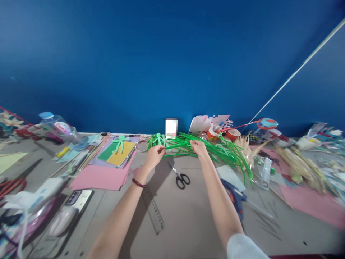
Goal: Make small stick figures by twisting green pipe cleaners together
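Note:
Both arms reach toward the back of the table. My left hand (155, 155) pinches one end of a green pipe cleaner (176, 145), and a maroon bead bracelet circles that wrist. The other end is between the closed fingers of my right hand (198, 148), so the strand runs nearly level between the two. Just behind and to the right spreads a loose pile of green pipe cleaners (226, 153). Beyond my left hand sits a light green twisted figure (159, 138). On the table between my forearms lie black-handled scissors (181, 178), blades slightly apart.
A clear ruler (155, 212) lies by my left forearm. A blue glue gun (234, 198) rests right of my right forearm. Pink sheets (102, 176) with another light green figure (119, 144) on top, a phone (79, 201) and a plastic bottle (60, 126) are at left. Corn husks (302, 167) lie right.

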`<state>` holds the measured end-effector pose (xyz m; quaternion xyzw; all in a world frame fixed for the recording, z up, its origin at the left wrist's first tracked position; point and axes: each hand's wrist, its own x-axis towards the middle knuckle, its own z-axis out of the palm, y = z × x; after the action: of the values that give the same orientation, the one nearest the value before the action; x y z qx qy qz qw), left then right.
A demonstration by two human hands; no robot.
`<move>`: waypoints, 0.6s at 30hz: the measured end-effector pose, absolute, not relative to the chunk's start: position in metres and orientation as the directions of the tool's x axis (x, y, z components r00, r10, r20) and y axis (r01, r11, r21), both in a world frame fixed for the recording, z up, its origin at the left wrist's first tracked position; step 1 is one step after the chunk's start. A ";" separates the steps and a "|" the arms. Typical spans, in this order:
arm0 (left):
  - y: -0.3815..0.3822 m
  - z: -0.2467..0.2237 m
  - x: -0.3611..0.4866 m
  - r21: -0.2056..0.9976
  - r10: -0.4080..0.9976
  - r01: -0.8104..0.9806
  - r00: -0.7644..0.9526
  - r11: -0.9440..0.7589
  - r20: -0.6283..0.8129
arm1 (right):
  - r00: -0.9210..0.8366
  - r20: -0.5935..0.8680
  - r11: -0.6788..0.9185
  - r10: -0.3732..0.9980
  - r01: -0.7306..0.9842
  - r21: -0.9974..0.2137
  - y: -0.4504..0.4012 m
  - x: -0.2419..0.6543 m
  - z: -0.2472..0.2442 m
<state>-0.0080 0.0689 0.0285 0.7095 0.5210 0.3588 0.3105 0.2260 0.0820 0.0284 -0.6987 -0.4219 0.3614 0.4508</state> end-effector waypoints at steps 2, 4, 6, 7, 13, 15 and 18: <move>0.066 0.030 -0.007 0.715 0.956 0.635 0.203 -0.293 0.211 | 0.376 -0.125 -0.240 0.918 0.277 -0.930 0.082 0.226 0.029; 0.064 0.030 -0.006 0.595 0.952 0.745 0.201 -0.302 0.231 | 0.370 -0.119 -0.238 0.922 0.294 -0.926 0.081 0.226 0.028; 0.061 0.029 -0.004 0.484 0.946 0.821 0.198 -0.303 0.256 | 0.366 -0.111 -0.235 0.924 0.316 -0.919 0.081 0.225 0.026; 0.060 0.029 -0.004 0.434 0.941 0.847 0.201 -0.307 0.273 | 0.365 -0.106 -0.234 0.925 0.328 -0.915 0.081 0.225 0.025; 0.057 0.026 -0.006 0.253 0.882 0.896 0.246 -0.365 0.403 | 0.359 -0.063 -0.216 0.931 0.404 -0.889 0.082 0.220 0.021; 0.056 0.027 -0.006 0.256 0.870 0.887 0.256 -0.385 0.422 | 0.361 -0.050 -0.209 0.931 0.417 -0.884 0.082 0.219 0.021; 0.056 0.029 -0.004 0.328 0.880 0.869 0.218 -0.372 0.421 | 0.369 -0.038 -0.203 0.929 0.418 -0.885 0.083 0.222 0.021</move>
<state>-0.0041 0.0560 0.0294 0.7803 0.5604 0.2775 0.0107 0.2216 0.0825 0.0210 -0.7133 -0.4720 0.3043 0.4193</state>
